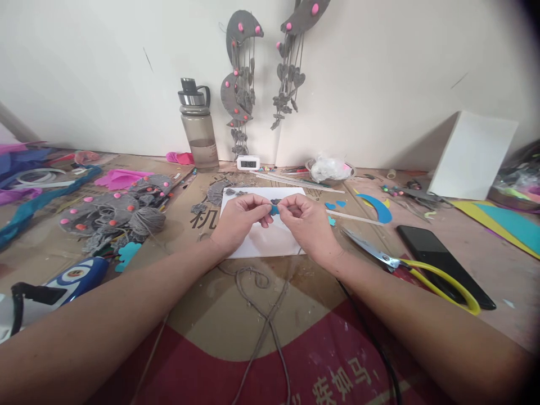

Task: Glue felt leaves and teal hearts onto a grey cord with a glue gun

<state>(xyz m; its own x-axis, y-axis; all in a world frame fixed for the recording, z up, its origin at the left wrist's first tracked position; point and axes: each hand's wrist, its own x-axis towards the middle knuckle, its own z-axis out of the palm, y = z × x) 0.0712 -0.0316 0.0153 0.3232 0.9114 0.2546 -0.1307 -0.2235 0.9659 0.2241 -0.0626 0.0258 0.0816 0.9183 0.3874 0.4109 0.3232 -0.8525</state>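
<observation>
Nearest me, grey cord (261,304) lies in loose loops on the cardboard sheet (202,315) with red print. A black cable (371,337) runs under my right forearm.

Both my hands meet above a white paper sheet (261,239). My left hand (238,222) is curled nearly closed, thumb and forefinger pinching the left edge of a small blue piece (274,210). My right hand (306,222) is curled the same way, fingertips pinched on the piece's right edge. The blue piece sits between the 2 hands, just above the paper. A bit of grey shows right above it; can't tell what it is.

Right of my right hand: scissors (405,264) with yellow handles, blades pointing toward the paper, and a black phone (439,264) just beside them. Left: a blue and white tool (63,284), a ball of grey yarn (147,220), grey felt shapes (101,211) with pink dots.

Further back: a blue crescent cutout (379,208), a small white clock (248,163), a water bottle (198,129), a plastic bag (329,167), a white board (472,154) leaning on the wall. On the wall hang 2 grey moon mobiles (242,67) with pink dots and dangling hearts.
</observation>
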